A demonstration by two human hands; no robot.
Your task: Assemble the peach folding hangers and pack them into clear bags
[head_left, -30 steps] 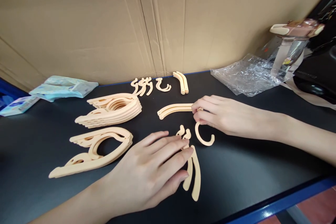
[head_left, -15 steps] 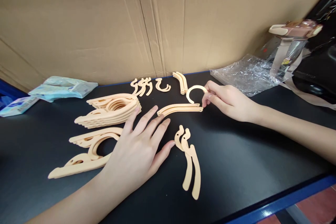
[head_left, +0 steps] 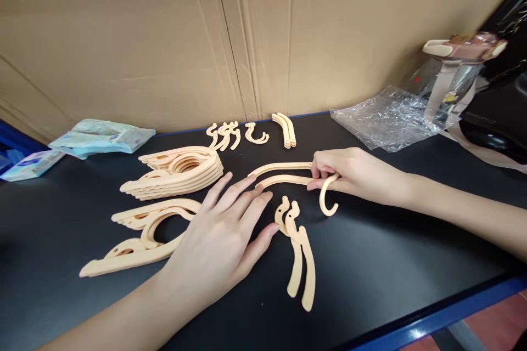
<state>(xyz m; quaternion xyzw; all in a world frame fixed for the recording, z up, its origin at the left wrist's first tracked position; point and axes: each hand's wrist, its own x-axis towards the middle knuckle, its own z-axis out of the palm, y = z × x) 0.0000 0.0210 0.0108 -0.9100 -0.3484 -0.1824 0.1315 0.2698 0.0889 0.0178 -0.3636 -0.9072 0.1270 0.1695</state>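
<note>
My right hand (head_left: 349, 173) is closed on a cream plastic hanger hook (head_left: 326, 197), whose curved end hangs below the fingers. Its fingertips also meet the right ends of two slim curved hanger arms (head_left: 282, 171), now spread slightly apart. Over the table, my left hand (head_left: 224, 225) lies with fingers spread, fingertips at the left ends of those arms. Just right of its thumb rest two wavy hanger pieces (head_left: 300, 263). Under and beside the left hand is a folded hanger (head_left: 127, 260), partly covered; behind it sits a stack of folded hangers (head_left: 177, 175).
Toward the back are several small hooked pieces (head_left: 224, 136), a curved hook pair (head_left: 257, 134) and a bundle of curved arms (head_left: 284, 130). Tissue packs (head_left: 102, 137) lie at left. Crumpled clear plastic (head_left: 382, 120) and a strapped bottle (head_left: 457, 77) stand at right, cardboard (head_left: 164, 38) behind.
My right hand has moved slightly nearer and turned, swinging the hook from above the arms to below them. The two arms have parted a little. My left hand has hardly moved.
</note>
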